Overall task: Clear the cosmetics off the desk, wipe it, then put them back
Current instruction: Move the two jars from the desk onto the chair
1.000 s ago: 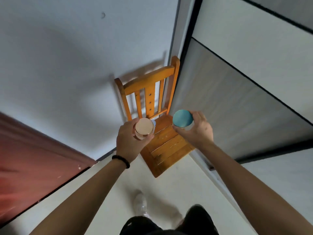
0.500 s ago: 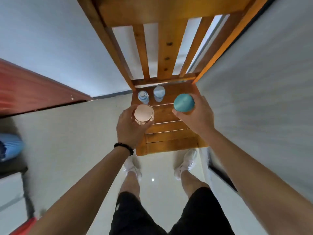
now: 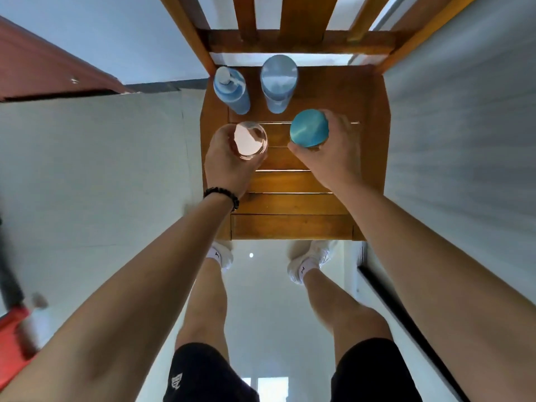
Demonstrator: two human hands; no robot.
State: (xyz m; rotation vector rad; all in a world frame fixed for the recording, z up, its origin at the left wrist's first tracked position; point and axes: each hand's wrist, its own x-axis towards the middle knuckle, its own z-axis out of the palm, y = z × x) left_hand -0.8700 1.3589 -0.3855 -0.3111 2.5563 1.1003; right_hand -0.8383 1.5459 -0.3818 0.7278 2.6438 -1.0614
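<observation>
Grips a pink-lidded jar (image 3: 250, 140) in the curled left hand (image 3: 229, 166) and a teal-lidded jar (image 3: 309, 128) in the curled right hand (image 3: 333, 152), both over the chair seat (image 3: 290, 204), near two blue bottles (image 3: 232, 92).

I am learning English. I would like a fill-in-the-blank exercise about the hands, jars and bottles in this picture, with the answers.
1. The left hand grips the pink-lidded jar and the right hand grips the teal-lidded jar over the seat of a wooden ____.
2. The pink-lidded jar is to the ____ of the teal-lidded jar.
3. Near the backrest stand a blue pump bottle and a blue capped bottle, so ____ bottles in all.
4. The bracelet on the left wrist is ____.

Answers: chair; left; two; black.
</observation>
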